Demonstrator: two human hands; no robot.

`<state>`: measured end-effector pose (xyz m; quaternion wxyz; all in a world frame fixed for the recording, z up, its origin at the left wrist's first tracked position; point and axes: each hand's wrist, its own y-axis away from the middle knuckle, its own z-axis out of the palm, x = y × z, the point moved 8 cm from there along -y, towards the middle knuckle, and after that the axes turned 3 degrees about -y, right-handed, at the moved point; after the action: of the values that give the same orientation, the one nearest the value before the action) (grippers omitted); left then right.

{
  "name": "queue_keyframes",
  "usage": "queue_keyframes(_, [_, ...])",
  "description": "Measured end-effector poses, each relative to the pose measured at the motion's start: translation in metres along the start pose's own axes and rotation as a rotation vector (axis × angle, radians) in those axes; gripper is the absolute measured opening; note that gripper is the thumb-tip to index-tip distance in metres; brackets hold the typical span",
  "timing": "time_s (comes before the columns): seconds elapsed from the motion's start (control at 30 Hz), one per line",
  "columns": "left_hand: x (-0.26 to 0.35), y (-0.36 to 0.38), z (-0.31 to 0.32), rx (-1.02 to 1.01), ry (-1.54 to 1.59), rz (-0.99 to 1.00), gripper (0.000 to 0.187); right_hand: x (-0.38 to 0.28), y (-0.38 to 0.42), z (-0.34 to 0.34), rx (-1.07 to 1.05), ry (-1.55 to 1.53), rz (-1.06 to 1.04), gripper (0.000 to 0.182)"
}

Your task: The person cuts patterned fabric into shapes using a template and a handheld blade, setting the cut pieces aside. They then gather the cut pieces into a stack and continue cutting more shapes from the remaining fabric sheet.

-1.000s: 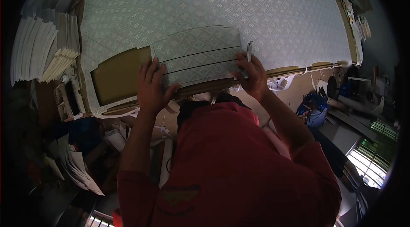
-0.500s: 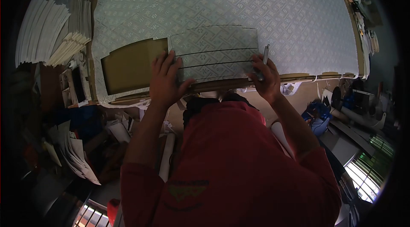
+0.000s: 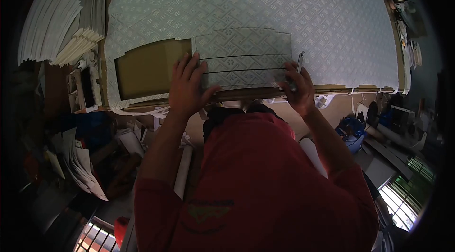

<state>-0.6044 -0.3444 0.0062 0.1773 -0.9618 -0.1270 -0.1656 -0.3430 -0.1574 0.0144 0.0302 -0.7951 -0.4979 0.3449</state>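
Note:
A pale patterned fabric sheet (image 3: 256, 5) is spread across the table. Near its front edge lies a panel (image 3: 244, 43) with the same pattern, a curved far edge and two dark lines running across it. My left hand (image 3: 188, 84) rests open on the panel's left end, fingers stretched out and thumb along the near edge. At the right end, my right hand (image 3: 300, 86) grips a slim silver utility knife (image 3: 300, 62), its tip pointing away from me. Those fingers also come right to the panel's edge. Left of the panel, a cut-out opening (image 3: 147, 69) in the fabric shows brown board.
Stacks of paper sheets (image 3: 50, 24) stand beyond the table's left side. The wooden table edge (image 3: 251, 93) runs close in front of my body. To the lower right are a blue bag (image 3: 350, 131) and assorted equipment.
The whole view has shifted slightly, so the table's left part appears a little further right. Both hands keep about the same place on the panel, the knife still in my right hand.

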Motion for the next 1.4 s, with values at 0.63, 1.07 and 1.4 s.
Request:
queue_keyframes(0.63, [0.008,-0.044,-0.011,-0.322,-0.065,0.077,0.046,0.004,0.004,-0.001,0.042,-0.031,-0.043,0.041])
queue_keyframes(1.07, [0.117,-0.103,0.057,-0.665,-0.373,0.819,0.071,0.006,0.003,-0.002,0.019,-0.063,0.003,0.044])
queue_keyframes(1.4, [0.113,-0.110,0.065,-0.809,-0.360,0.756,0.059,-0.001,-0.001,-0.001,-0.040,-0.023,0.054,0.041])
